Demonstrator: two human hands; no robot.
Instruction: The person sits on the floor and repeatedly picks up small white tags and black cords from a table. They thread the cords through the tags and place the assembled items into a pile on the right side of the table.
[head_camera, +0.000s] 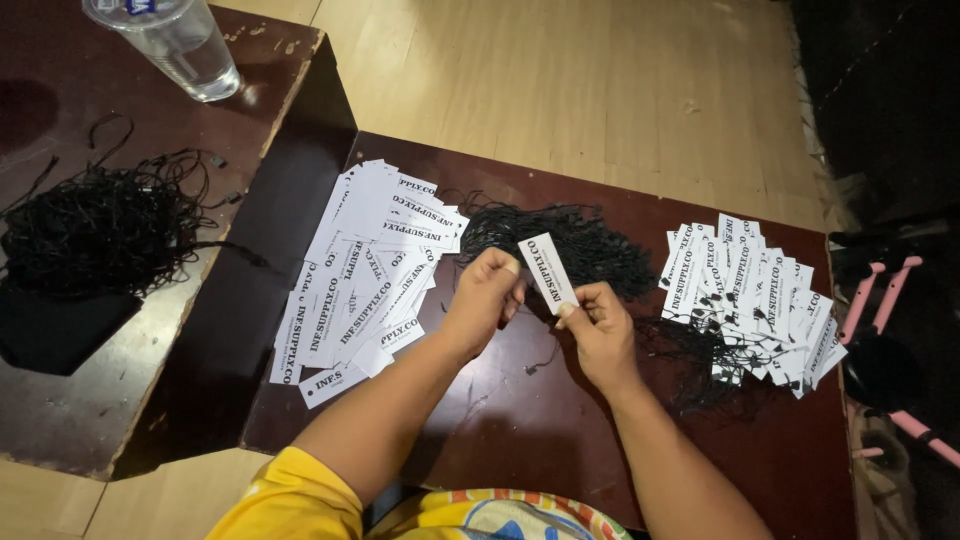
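My right hand pinches the lower end of a white paper tag and holds it upright over the dark brown table. My left hand is closed beside the tag's left edge, fingertips touching it; a thin black string seems pinched there. A heap of black strings lies just behind both hands. A spread pile of white tags lies left of my left hand. Tags with strings attached are stacked right of my right hand.
A second, lower table at the left carries a tangle of black strings and a clear plastic cup. A pink-and-black object lies at the right edge. Wooden floor lies beyond.
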